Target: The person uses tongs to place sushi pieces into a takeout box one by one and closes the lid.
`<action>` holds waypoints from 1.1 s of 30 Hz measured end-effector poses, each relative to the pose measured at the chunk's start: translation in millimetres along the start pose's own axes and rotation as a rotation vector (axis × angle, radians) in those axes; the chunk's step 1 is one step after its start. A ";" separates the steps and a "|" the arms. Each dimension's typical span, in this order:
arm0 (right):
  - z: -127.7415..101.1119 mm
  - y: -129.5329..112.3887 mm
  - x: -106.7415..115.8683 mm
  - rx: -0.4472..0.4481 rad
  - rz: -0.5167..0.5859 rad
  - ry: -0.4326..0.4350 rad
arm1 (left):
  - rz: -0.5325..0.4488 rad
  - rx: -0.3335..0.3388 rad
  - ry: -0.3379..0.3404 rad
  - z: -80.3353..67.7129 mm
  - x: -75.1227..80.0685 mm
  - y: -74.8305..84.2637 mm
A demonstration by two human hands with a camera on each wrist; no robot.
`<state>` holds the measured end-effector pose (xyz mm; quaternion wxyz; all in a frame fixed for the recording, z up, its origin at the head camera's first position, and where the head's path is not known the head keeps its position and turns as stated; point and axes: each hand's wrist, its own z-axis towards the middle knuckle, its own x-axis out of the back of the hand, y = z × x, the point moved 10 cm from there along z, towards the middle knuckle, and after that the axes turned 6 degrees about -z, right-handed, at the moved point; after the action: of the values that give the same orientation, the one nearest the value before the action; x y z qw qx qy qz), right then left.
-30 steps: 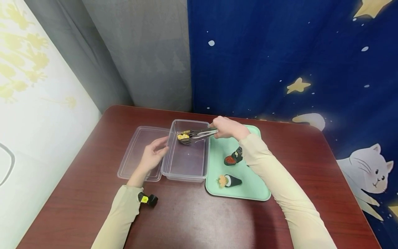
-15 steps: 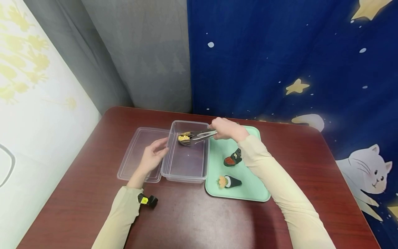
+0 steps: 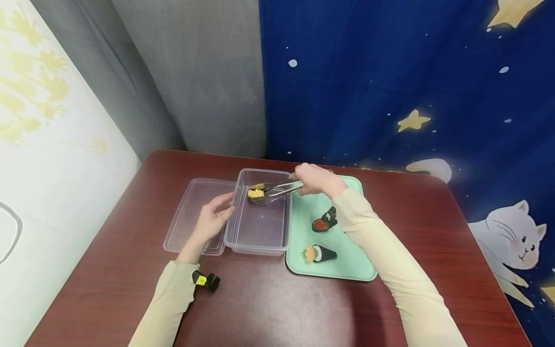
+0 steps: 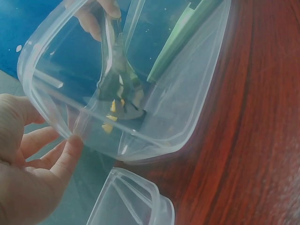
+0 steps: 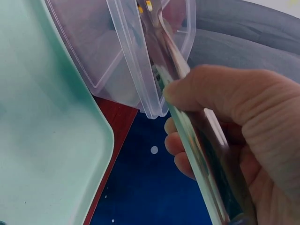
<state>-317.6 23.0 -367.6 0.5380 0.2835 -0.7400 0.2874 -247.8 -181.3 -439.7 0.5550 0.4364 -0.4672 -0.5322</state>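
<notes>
Right hand (image 3: 315, 179) curled round slim metal tongs (image 3: 277, 188), thumb on top, fingers wrapped beneath. Tong tips pinched on a small sushi piece (image 3: 256, 193), yellow on top with a dark wrap, held inside the far end of a clear plastic box (image 3: 260, 243), just above its floor. Box rectangular, thin-walled, see-through, with rounded corners and a rolled rim.

Left hand (image 3: 212, 219) relaxed and fairly wide, fingers straight, fingertips (image 4: 70, 150) touching the box's left wall from outside; palm resting over the flat clear lid (image 3: 186, 217) lying just beside the box.

To the right of the box, touching it, a smooth mint-green tray (image 3: 347, 265), rectangular with soft rounded corners. On the tray: a dark roll topped with glossy red (image 3: 323, 222) and, nearer the person, a cone-shaped roll with an orange tuft (image 3: 318, 252).

All on a dark red, wood-grained worktop (image 3: 269, 303) with rounded corners. Pale beige sleeves on both arms. Behind, a blue cloth with stars and a white cat.
</notes>
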 end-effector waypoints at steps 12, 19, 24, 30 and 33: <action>-41.8 17.9 12.8 0.046 0.072 0.207 | 0.026 0.025 0.002 -1.0 1.5 -1.5; -72.4 31.8 12.7 0.053 0.123 0.301 | 0.018 0.026 -0.002 -1.1 0.6 -1.2; -95.8 41.0 11.0 0.041 0.138 0.364 | 0.017 0.038 0.001 -1.1 0.9 -1.3; -123.0 57.0 3.3 -0.003 0.144 0.429 | 0.012 0.044 -0.003 -1.3 1.0 -0.5; -137.3 63.7 0.6 -0.009 0.144 0.473 | 0.018 0.043 -0.008 -1.0 1.2 0.0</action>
<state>-277.3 166.1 -339.5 0.6758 0.1524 -0.6129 0.3800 -246.8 -182.5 -439.8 0.5483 0.4419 -0.4846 -0.5189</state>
